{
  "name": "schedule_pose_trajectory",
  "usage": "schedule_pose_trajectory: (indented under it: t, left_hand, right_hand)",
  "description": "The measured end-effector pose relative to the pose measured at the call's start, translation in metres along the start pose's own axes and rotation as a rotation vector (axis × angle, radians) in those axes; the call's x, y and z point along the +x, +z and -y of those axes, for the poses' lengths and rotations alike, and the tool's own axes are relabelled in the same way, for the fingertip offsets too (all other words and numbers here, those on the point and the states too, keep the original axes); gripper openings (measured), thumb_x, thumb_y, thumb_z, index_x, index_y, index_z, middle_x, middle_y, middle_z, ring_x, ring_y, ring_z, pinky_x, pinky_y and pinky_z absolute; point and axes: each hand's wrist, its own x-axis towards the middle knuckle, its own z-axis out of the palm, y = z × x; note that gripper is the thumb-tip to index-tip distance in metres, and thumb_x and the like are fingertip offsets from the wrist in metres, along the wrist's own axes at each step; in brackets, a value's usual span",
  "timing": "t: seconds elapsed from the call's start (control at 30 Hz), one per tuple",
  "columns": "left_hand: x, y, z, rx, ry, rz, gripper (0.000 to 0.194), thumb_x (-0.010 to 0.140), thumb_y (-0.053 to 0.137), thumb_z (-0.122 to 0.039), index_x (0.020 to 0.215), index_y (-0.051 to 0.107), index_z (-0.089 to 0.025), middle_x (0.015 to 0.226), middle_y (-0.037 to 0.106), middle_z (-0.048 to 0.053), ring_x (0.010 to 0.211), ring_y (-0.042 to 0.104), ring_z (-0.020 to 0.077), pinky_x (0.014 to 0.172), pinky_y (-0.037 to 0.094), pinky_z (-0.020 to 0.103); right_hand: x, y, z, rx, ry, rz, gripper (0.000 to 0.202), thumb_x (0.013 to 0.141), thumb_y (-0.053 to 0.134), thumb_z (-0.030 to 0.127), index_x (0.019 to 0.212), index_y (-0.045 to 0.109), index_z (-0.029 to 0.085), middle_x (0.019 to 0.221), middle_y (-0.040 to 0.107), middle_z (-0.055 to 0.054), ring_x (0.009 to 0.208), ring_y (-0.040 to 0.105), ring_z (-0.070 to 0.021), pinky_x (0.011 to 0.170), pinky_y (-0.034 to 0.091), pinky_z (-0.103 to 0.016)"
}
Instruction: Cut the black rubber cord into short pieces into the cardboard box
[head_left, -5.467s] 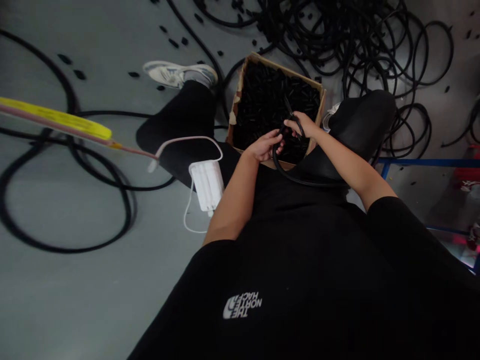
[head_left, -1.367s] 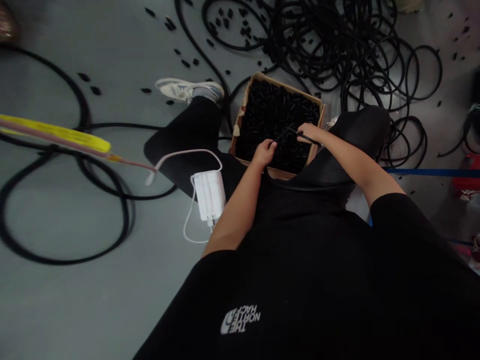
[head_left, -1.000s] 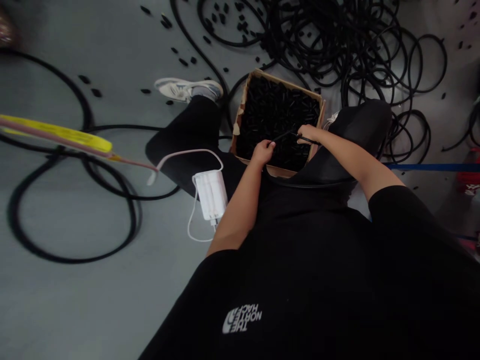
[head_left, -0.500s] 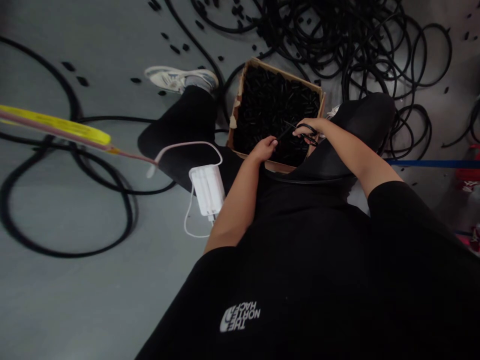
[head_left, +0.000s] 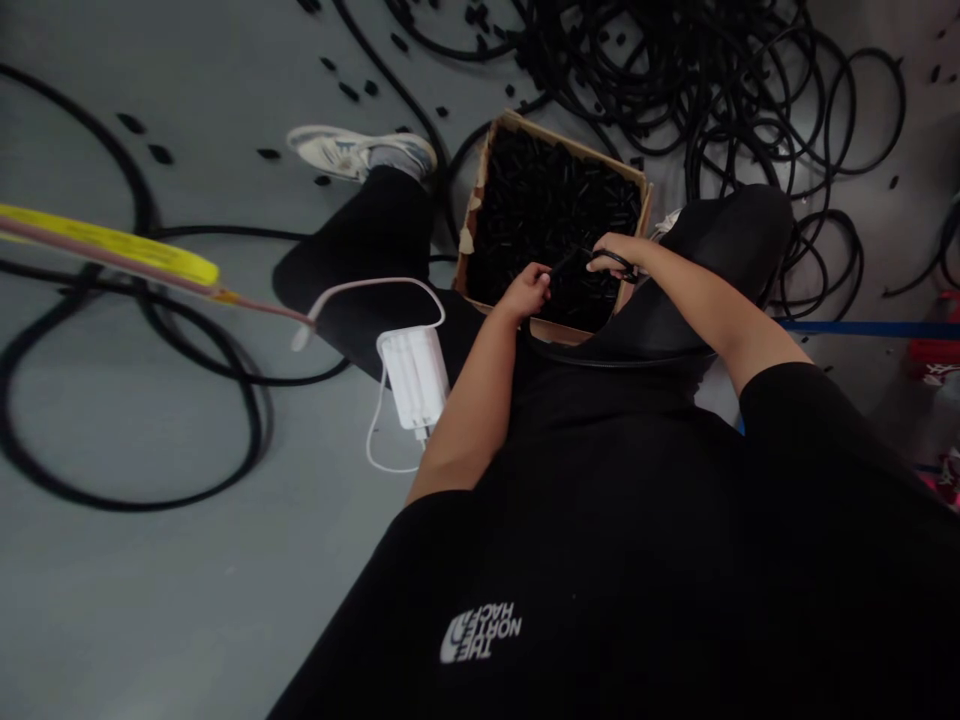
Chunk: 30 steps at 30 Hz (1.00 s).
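Observation:
Black-handled scissors (head_left: 624, 266) are in my right hand (head_left: 616, 252), fingers through the handles, above the right part of an open cardboard box (head_left: 474, 212). Their blades point left and are hard to make out against the dark contents. My left hand (head_left: 528, 292) is closed at the box's near edge, pinching a short length of black tubing or cable (head_left: 562, 266) that reaches toward the blades. Whether the blades touch it, I cannot tell. Many short black cut pieces (head_left: 555, 190) fill the box, which sits between my legs.
A tangle of black cable (head_left: 690, 80) lies beyond the box, with loose black pieces (head_left: 349, 91) scattered on the grey floor. Larger cable loops (head_left: 255, 440) lie at left. A white power bank (head_left: 414, 378) with a cord rests by my left forearm. A yellow-labelled cord (head_left: 112, 245) crosses at left.
The scissors' handles have come closer together in my right hand. My left hand has shifted very slightly, still pinching the black length. The box stays in place.

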Motion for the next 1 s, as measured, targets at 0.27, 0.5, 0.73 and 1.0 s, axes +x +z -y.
schedule_pose_trajectory:
  t: [0.27, 0.5, 0.73, 1.0]
  left_hand:
    - [0.001, -0.003, 0.002, 0.481, 0.227, 0.111, 0.014, 0.104, 0.073, -0.026, 0.117, 0.076, -0.024, 0.075, 0.059, -0.004, 0.074, 0.057, 0.0231, 0.080, 0.046, 0.035]
    - [0.004, -0.002, 0.002, 0.550, 0.200, 0.032, 0.019, 0.112, 0.065, -0.020, 0.124, 0.079, -0.023, 0.078, 0.059, -0.002, 0.077, 0.057, 0.0251, 0.084, 0.046, 0.036]
    - [0.010, -0.005, -0.001, 0.449, 0.111, -0.177, 0.012, 0.123, 0.071, -0.026, 0.110, 0.071, -0.025, 0.078, 0.061, 0.000, 0.078, 0.063, 0.0253, 0.081, 0.050, 0.034]
    - [-0.002, 0.000, -0.012, 0.224, -0.003, -0.181, 0.017, 0.121, 0.071, -0.024, 0.111, 0.058, -0.028, 0.077, 0.060, -0.006, 0.059, 0.047, 0.0151, 0.059, 0.037, 0.023]
  right_hand:
    - [-0.013, -0.002, 0.022, -0.024, 0.181, 0.145, 0.020, 0.134, 0.066, 0.034, 0.126, 0.075, 0.017, 0.073, 0.072, -0.001, 0.061, 0.071, -0.0203, 0.063, 0.057, -0.024]
    - [-0.018, -0.002, 0.026, -0.109, 0.090, -0.016, 0.019, 0.124, 0.083, 0.033, 0.113, 0.079, 0.018, 0.064, 0.057, 0.006, 0.055, 0.054, -0.0151, 0.063, 0.048, -0.025]
    - [-0.020, -0.002, 0.029, -0.299, 0.105, -0.063, 0.010, 0.114, 0.087, 0.022, 0.110, 0.090, 0.013, 0.062, 0.057, 0.005, 0.059, 0.057, -0.0169, 0.070, 0.055, -0.028]
    - [-0.004, 0.006, 0.016, -0.177, 0.118, 0.117, 0.016, 0.122, 0.076, 0.021, 0.127, 0.085, 0.008, 0.085, 0.072, -0.001, 0.073, 0.073, -0.0177, 0.078, 0.065, -0.028]
